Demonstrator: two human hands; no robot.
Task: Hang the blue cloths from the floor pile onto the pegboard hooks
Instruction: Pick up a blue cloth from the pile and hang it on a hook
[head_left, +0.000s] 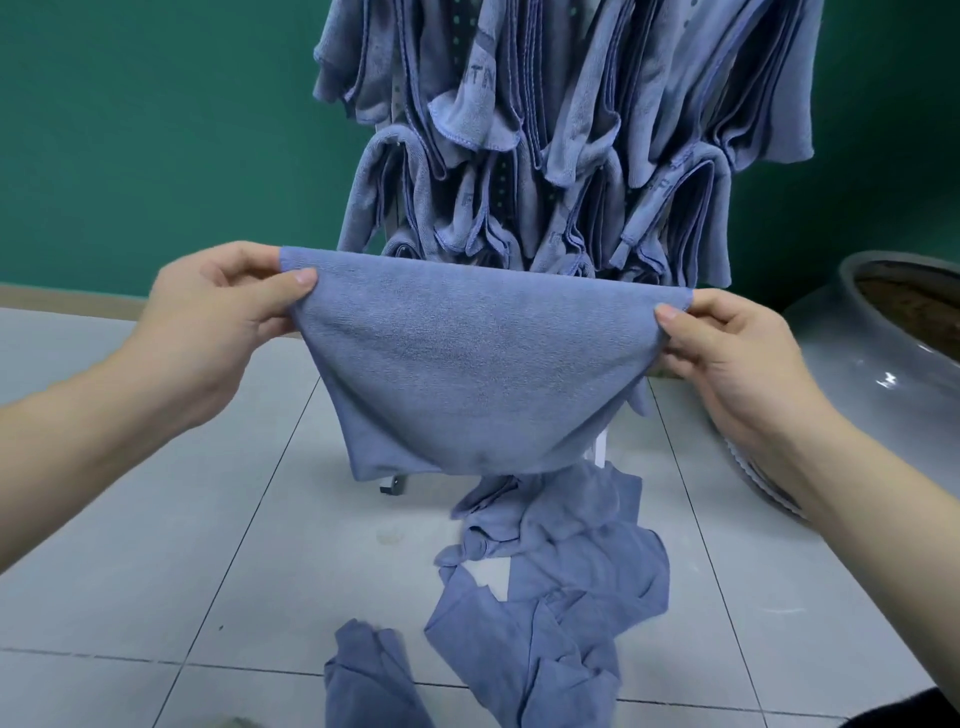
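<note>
Fingertips (304, 278) of both my hands are pinched onto the soft blue terry cloth (467, 364), one at each end of its folded top edge, thumb in front and the other fingers curled behind where I cannot see them. My left hand (218, 312) holds the left end a little higher; my right hand (727, 353) holds the right end, so the fold runs taut and slightly downhill between them. Both forearms reach forward with the wrists turned inward, knuckles out to the sides. The cloth hangs in the air in front of me, doubled over, sagging into a rounded belly below the fold, between my eyes and the lower row of blue cloths already draped on the pegboard rack (545, 171). It looks light and limp with no stiffness at all, and the nap seems grippy rather than slick, so I judge a pinch at the ends is enough; held only in the middle it would likely collapse into a bunch. For a hook, I would keep the top fold stretched and let it drop over. Below, the loose pile of crumpled blue cloths (550, 582) lies on the grey tiled floor (156, 545), near the rack's foot, and a big grey glazed pot (883, 364) stands at the right.
</note>
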